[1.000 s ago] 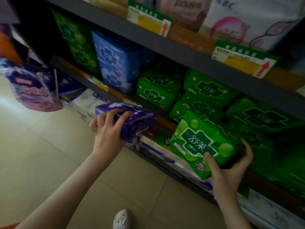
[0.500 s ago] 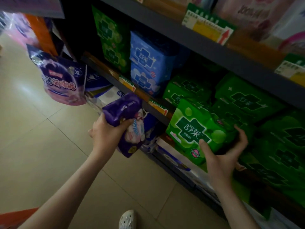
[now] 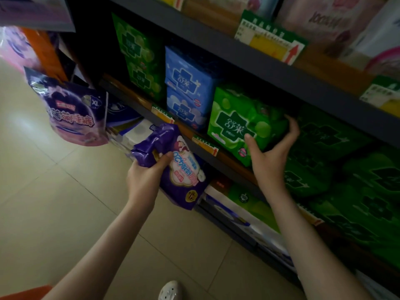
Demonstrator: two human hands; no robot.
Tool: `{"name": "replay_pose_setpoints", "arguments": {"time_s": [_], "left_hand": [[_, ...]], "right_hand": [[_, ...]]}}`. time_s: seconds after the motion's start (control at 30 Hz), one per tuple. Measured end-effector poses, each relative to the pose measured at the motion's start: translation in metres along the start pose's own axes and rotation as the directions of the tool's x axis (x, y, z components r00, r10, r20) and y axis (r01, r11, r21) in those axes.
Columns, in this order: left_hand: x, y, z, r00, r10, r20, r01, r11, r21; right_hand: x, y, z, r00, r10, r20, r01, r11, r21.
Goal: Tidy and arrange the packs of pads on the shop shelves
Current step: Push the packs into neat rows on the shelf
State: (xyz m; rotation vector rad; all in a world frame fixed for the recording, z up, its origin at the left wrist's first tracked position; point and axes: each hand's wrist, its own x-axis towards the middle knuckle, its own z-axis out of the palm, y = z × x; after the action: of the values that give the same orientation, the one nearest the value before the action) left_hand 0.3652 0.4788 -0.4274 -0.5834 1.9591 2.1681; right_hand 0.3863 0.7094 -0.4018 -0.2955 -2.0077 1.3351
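At shelf [image 3: 232, 162], right hand [image 3: 270, 161] grips green pack [image 3: 238, 124] (left hand [image 3: 145, 178], purple pack [image 3: 181, 169])

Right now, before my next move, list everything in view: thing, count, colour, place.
bright green pack: one, green, front of middle shelf, in right hand.
purple pack: one, purple and white, off the shelf, in left hand.
blue packs: two stacked, blue, middle shelf, left of bright green pack.
tall green packs: apparently two stacked, green, middle shelf, far left.
dark green packs: several, count unclear, middle shelf, right.
hanging bag: one, purple-pink, left of shelves.
price tags: several, green-yellow with red arrows, shelf edges.
top-shelf packs: count unclear, pink and white.
shoe: one, white, on beige floor.
left hand: grips purple pack.
right hand: grips bright green pack, fingers on its side.
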Motion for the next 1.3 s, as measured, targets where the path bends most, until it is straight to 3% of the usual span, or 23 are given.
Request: {"name": "replay_pose_setpoints", "arguments": {"time_s": [0.13, 0.33, 0.63, 0.9, 1.13, 1.3], "left_hand": [[-0.009, -0.004, 0.011, 0.999, -0.022, 0.032, 0.021, 1.000, 0.010], [-0.029, -0.021, 0.044, 0.992, -0.057, 0.111, 0.039, 0.986, 0.164], [-0.098, -0.043, 0.116, 0.950, -0.020, 0.313, -0.119, 0.901, 0.417], [-0.138, -0.063, 0.147, 0.921, -0.015, 0.390, -0.192, 0.853, 0.485], [-0.151, -0.068, 0.154, 0.915, 0.019, 0.404, -0.250, 0.812, 0.527], [-0.152, -0.074, 0.167, 0.901, 0.065, 0.430, -0.325, 0.757, 0.566]], "right_hand": [[-0.032, -0.007, -0.030, 0.998, -0.046, -0.039, 0.045, 0.998, -0.040], [-0.068, -0.008, -0.112, 0.990, 0.019, -0.138, -0.028, 0.998, -0.061], [-0.084, 0.010, -0.253, 0.930, -0.005, -0.367, -0.062, 0.984, -0.170], [-0.070, 0.031, -0.309, 0.938, 0.141, -0.317, -0.184, 0.977, -0.111], [-0.090, 0.026, -0.324, 0.924, 0.040, -0.380, -0.095, 0.987, -0.127], [-0.114, 0.023, -0.319, 0.955, 0.011, -0.296, -0.047, 0.992, -0.114]]}}
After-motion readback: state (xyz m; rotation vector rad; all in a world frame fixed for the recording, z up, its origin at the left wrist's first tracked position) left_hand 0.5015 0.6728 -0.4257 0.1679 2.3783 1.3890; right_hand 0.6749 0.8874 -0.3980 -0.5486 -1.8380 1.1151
